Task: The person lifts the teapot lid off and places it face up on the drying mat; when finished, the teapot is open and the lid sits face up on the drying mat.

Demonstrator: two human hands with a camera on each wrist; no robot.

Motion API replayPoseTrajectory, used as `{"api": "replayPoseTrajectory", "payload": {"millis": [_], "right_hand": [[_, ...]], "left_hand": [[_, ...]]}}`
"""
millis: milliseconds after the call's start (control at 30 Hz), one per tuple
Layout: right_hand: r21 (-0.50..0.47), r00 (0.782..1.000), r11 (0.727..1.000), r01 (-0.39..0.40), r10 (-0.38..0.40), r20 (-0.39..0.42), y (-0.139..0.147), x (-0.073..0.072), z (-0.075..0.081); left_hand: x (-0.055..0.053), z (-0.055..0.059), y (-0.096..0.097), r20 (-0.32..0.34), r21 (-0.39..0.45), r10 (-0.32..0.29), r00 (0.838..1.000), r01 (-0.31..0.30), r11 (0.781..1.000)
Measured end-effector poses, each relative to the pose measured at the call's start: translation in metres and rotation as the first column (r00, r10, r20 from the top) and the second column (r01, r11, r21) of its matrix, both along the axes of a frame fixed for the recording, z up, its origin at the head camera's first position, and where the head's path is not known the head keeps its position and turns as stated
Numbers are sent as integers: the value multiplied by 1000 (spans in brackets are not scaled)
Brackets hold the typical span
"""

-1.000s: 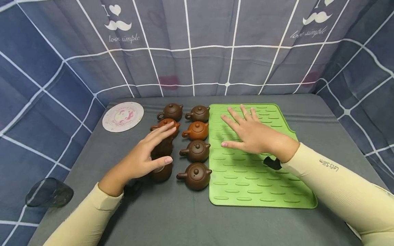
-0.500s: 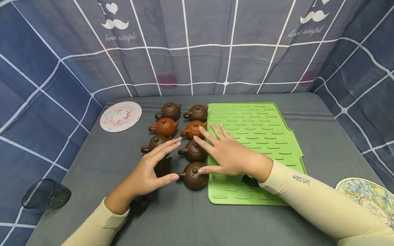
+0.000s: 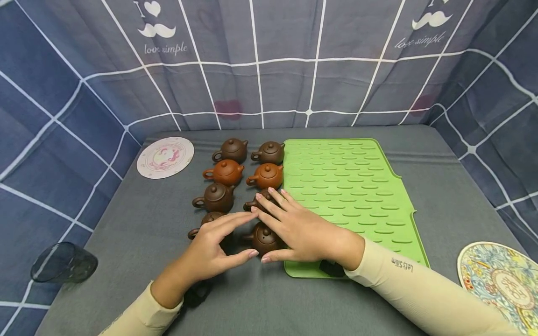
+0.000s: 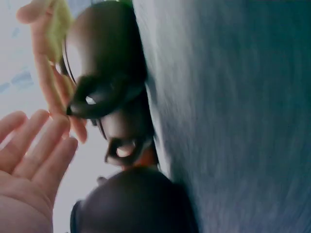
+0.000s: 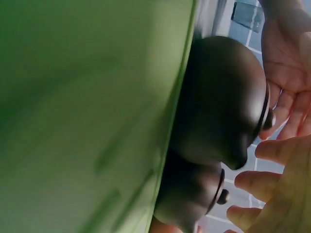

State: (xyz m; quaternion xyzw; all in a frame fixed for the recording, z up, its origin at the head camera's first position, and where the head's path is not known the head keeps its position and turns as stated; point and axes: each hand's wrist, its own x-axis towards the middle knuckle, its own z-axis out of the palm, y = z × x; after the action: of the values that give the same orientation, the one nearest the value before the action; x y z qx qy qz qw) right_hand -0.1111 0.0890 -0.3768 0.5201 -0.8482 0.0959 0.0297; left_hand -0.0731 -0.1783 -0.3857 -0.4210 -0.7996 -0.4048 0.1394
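Small clay teapots stand in two columns. The nearest right teapot [image 3: 265, 238] is dark brown, between my two hands. My left hand [image 3: 212, 249] hovers at its left with fingers stretched, covering much of the nearest left teapot [image 3: 210, 218]. From the right, my right hand [image 3: 304, 233] spreads its fingers over the front of the right column, partly hiding another brown teapot [image 3: 264, 200]. In the right wrist view the brown teapot [image 5: 218, 102] sits beside the mat, close to the fingers. Neither hand holds anything. Behind are orange-brown teapots [image 3: 227, 171] and dark ones [image 3: 269, 152].
A green ridged mat [image 3: 336, 158] lies right of the teapots. A pink-and-white round mat [image 3: 166, 157] is at the back left, a dark transparent cup [image 3: 64, 262] at the left edge. A colourful patterned disc [image 3: 500, 275] lies at the right. Tiled-pattern cloth surrounds the table.
My right hand has moved left and nearer, from over the green mat to the right column. My left hand has shifted right and nearer, uncovering left-column teapots. The patterned disc has come into view.
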Motion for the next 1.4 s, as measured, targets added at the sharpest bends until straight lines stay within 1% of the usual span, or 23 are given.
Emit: {"api": "replayPoseTrajectory", "payload": {"millis": [133,233,433,533,633,700,767,900,967,1033,1133,1200,1400], "right_hand": [[-18,1000,1000,0,0,-5,1,4,-5],[-38,1000,999,0,0,7,2,5,-7],[-91,998,996,-14,20,62,5,7,-8],[-133,996,991,-24,35,82,6,7,-8],[-186,994,982,-32,51,99,7,6,-8],[-230,992,972,-36,62,107,7,6,-8],[-276,991,961,-39,73,115,8,5,-8],[-357,986,933,-49,102,130,8,2,-10],[-387,985,920,-53,111,129,8,0,-11],[-415,985,908,-62,123,123,8,-2,-13],[-445,984,892,-76,141,114,8,-4,-15],[-457,981,886,-85,154,114,7,-5,-16],[-468,974,880,-79,168,153,7,-7,-19]], "left_hand": [[5,-5,1,19,-9,90,996,-90,996],[7,-7,0,27,-33,161,987,-160,987],[11,-8,2,64,-103,237,969,-230,968],[12,-8,4,72,-124,291,954,-281,952],[13,-9,6,59,-133,349,935,-339,931],[14,-9,7,54,-137,376,925,-366,920],[14,-9,7,58,-137,388,920,-378,916],[14,-10,7,88,-132,386,918,-373,918],[14,-11,8,102,-128,381,919,-368,921],[14,-12,8,122,-126,383,916,-368,921],[14,-13,8,136,-127,388,911,-373,919],[14,-14,8,143,-126,389,910,-373,919],[13,-17,8,145,-128,395,907,-379,917]]}}
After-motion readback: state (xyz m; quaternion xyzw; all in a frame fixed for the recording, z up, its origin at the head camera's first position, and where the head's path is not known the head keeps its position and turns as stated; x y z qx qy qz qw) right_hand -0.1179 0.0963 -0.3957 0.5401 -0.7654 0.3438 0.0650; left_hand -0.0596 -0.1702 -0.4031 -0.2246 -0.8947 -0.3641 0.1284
